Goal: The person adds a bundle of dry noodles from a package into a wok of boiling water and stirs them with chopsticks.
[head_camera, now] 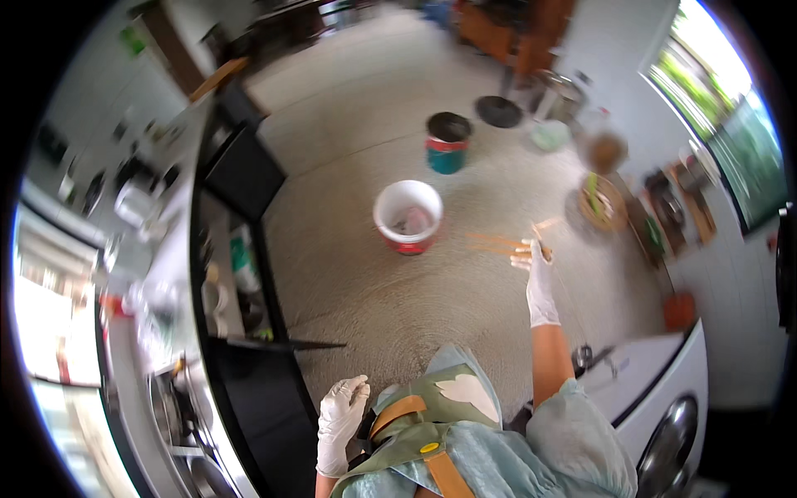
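My right hand (537, 261), in a white disposable glove, is stretched out over the floor and holds a few long thin wooden sticks (492, 241), probably chopsticks. They point to the left and are blurred. My left hand (341, 411), also gloved, hangs low beside my green apron (405, 398), its fingers loosely curled. Nothing shows in it, but its palm side is hidden. On the floor ahead stands a white-lined bucket (408, 190) with a red lower outside. A pinkish item (416, 219) lies inside it, too blurred to name.
A teal and red bucket (447, 159) stands farther back. To the right is a wicker basket (613, 215) near a low shelf (694, 205). Open black cabinet doors (246, 168) jut out under the left counter (180, 187). A white appliance (669, 386) stands close on my right.
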The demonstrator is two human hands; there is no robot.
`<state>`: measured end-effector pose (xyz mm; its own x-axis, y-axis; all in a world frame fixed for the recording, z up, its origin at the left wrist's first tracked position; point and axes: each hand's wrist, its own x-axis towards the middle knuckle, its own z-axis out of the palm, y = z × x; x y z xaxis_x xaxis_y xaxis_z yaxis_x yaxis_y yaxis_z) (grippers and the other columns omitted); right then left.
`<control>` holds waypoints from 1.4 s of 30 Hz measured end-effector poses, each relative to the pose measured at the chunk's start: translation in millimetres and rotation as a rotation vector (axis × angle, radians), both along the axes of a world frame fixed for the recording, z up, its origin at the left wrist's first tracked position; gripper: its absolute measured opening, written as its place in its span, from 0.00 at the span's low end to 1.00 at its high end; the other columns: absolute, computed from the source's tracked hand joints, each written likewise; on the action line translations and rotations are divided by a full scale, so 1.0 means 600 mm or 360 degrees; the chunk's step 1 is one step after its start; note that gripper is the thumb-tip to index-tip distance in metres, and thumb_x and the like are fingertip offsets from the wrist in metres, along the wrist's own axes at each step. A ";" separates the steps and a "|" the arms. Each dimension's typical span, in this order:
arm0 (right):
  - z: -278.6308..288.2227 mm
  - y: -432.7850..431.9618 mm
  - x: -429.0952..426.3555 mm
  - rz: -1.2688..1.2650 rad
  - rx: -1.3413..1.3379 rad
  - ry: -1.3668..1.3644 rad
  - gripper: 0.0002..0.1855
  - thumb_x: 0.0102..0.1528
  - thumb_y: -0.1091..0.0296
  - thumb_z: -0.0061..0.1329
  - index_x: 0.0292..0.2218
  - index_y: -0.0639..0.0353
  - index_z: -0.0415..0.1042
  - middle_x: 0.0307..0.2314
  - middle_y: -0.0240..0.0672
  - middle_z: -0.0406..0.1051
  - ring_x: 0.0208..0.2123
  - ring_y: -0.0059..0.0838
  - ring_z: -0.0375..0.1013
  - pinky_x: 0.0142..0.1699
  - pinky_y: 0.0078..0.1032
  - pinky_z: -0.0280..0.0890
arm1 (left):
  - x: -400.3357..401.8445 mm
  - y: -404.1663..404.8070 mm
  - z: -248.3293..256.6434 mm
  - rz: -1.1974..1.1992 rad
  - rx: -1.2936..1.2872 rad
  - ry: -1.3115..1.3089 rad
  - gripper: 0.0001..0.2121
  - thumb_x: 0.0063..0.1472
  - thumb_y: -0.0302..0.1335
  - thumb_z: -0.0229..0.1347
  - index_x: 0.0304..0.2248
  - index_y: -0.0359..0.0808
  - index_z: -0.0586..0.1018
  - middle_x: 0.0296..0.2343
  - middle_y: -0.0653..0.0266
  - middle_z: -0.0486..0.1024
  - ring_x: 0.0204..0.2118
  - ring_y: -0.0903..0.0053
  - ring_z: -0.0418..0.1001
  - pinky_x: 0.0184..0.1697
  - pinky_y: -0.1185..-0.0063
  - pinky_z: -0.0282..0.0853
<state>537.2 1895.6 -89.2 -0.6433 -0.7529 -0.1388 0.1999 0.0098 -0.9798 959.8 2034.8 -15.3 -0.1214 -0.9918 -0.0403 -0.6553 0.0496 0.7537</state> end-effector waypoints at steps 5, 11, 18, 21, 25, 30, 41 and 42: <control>0.032 0.361 0.018 -0.0704 -0.0194 -0.0086 0.16 0.58 0.59 0.40 0.30 0.65 0.71 0.20 0.41 0.72 0.17 0.31 0.72 0.20 0.27 0.70 | 0.010 -0.046 -0.021 -0.0792 0.0050 0.0037 0.09 0.54 0.26 0.55 0.35 0.34 0.77 0.27 0.57 0.75 0.29 0.72 0.74 0.33 0.79 0.69; 0.124 0.865 0.165 -0.1504 -0.0509 -0.0151 0.17 0.57 0.58 0.42 0.29 0.65 0.72 0.18 0.41 0.71 0.16 0.29 0.72 0.19 0.23 0.70 | -0.120 0.050 -0.025 -0.1633 0.0132 0.0258 0.08 0.55 0.28 0.55 0.34 0.33 0.77 0.28 0.61 0.76 0.28 0.79 0.74 0.33 0.82 0.69; 0.178 1.355 0.479 -0.2533 -0.0768 0.0179 0.15 0.58 0.60 0.41 0.30 0.64 0.70 0.20 0.41 0.71 0.17 0.29 0.72 0.20 0.21 0.70 | -0.227 0.440 -0.022 -0.2614 0.0283 0.0140 0.09 0.55 0.27 0.55 0.35 0.34 0.78 0.28 0.61 0.76 0.30 0.78 0.74 0.34 0.82 0.68; 0.190 1.542 0.640 -0.2925 -0.0588 0.0373 0.15 0.58 0.60 0.41 0.30 0.64 0.70 0.20 0.39 0.71 0.17 0.28 0.72 0.22 0.20 0.71 | -0.212 0.659 -0.023 -0.2985 0.0267 -0.0108 0.09 0.55 0.27 0.55 0.35 0.35 0.78 0.28 0.60 0.76 0.31 0.78 0.73 0.36 0.81 0.67; 0.252 1.733 0.853 -0.3426 -0.0271 0.0650 0.16 0.58 0.59 0.41 0.30 0.64 0.70 0.21 0.38 0.72 0.19 0.26 0.73 0.24 0.20 0.71 | -0.169 0.973 0.056 -0.3748 0.0283 0.0020 0.09 0.53 0.25 0.54 0.35 0.34 0.77 0.27 0.57 0.75 0.31 0.75 0.74 0.35 0.80 0.67; 0.302 1.903 1.002 -0.3778 0.0157 0.0920 0.17 0.59 0.59 0.39 0.32 0.65 0.71 0.22 0.37 0.72 0.21 0.25 0.73 0.27 0.19 0.71 | -0.145 1.249 0.107 -0.4342 0.0108 0.0425 0.08 0.52 0.23 0.55 0.33 0.33 0.77 0.29 0.54 0.75 0.31 0.66 0.75 0.33 0.76 0.70; 0.331 2.235 0.983 -0.3704 0.0714 0.0983 0.11 0.58 0.66 0.41 0.36 0.65 0.69 0.26 0.35 0.70 0.25 0.24 0.73 0.30 0.17 0.68 | -0.252 1.688 0.100 -0.4274 -0.0016 0.0882 0.08 0.52 0.20 0.55 0.34 0.33 0.77 0.33 0.59 0.74 0.31 0.74 0.74 0.32 0.82 0.68; 0.338 2.273 0.959 -0.3655 0.0754 0.0947 0.10 0.58 0.68 0.41 0.35 0.66 0.69 0.26 0.34 0.70 0.25 0.23 0.73 0.30 0.16 0.68 | -0.262 1.727 0.105 -0.4168 0.0141 0.0804 0.08 0.51 0.20 0.55 0.33 0.33 0.77 0.34 0.59 0.74 0.34 0.73 0.73 0.33 0.81 0.67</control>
<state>1112.5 3259.5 113.7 -0.0738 0.9093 0.4095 0.0299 0.4124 -0.9105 802.6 3071.0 47.7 -0.3482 0.8834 0.3137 0.6235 -0.0316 0.7812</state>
